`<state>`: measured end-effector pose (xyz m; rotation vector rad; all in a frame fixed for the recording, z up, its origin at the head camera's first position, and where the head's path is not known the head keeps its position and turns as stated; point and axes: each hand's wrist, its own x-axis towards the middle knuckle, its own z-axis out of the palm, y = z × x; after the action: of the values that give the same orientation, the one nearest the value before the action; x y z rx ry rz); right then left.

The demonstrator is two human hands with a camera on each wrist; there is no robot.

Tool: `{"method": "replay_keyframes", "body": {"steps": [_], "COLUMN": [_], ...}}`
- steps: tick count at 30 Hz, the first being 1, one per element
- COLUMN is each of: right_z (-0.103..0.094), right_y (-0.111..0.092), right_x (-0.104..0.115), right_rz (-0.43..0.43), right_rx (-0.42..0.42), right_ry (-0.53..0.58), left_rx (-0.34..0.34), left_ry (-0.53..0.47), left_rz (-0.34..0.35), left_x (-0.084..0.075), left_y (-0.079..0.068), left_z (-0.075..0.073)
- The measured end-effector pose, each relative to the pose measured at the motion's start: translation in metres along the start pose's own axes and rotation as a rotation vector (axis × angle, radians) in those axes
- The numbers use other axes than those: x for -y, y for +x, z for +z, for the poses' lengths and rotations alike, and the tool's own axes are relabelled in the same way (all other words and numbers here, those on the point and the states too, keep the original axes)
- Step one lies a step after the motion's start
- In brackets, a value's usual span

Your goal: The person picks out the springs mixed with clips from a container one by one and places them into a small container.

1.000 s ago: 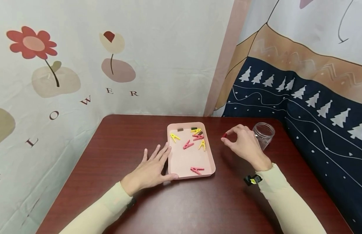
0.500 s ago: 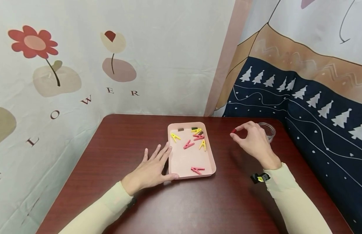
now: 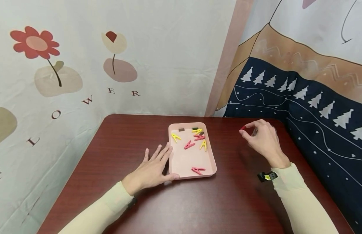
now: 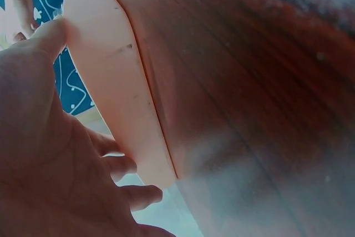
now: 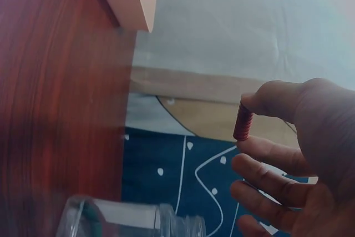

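My right hand [image 3: 264,139] pinches a small red ribbed cylinder [image 5: 243,123] between thumb and index finger, above the table. The other fingers are spread apart in the right wrist view. Below them stands a clear jar [image 5: 136,220], mostly hidden behind that hand in the head view. My left hand [image 3: 150,172] lies with spread fingers against the left side of a pink tray [image 3: 183,161], touching its wall. In the tray lie yellow clips [image 3: 175,137], pink clips [image 3: 189,145], a brown ribbed piece [image 3: 181,129] and a dark green piece [image 3: 195,128].
The brown wooden table [image 3: 125,139] carries the tray near its middle and the jar toward its far right corner. A white flower-printed curtain [image 3: 169,65] hangs behind, and a dark blue tree-patterned cloth [image 3: 303,120] borders the right side.
My right hand has moved right with the red ribbed cylinder, coming in front of the jar and covering most of it. My left hand and the tray have stayed put.
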<state>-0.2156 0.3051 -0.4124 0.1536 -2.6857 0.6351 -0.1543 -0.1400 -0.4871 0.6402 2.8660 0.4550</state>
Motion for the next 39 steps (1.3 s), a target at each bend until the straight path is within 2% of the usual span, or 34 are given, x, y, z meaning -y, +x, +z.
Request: {"method": "replay_keyframes", "body": {"steps": [18,29,39], "right_z": [-0.016,-0.016,-0.011], "right_y": [0.001,0.004,0.004], "right_x": [-0.041,-0.066,-0.078], "right_rz": [0.058,0.115,0.159], "right_rx": [-0.092,-0.118,-0.069], "right_ry": [0.051,0.064,0.055], "left_rx": [0.008,0.002,0.003], "left_ry": [0.009,0.022,0.013], "left_rz": [-0.007,-0.002,-0.004], "left_x": [0.000,0.001,0.001], "left_y": [0.002,0.002,0.001], "left_z": [0.001,0.001,0.001]}}
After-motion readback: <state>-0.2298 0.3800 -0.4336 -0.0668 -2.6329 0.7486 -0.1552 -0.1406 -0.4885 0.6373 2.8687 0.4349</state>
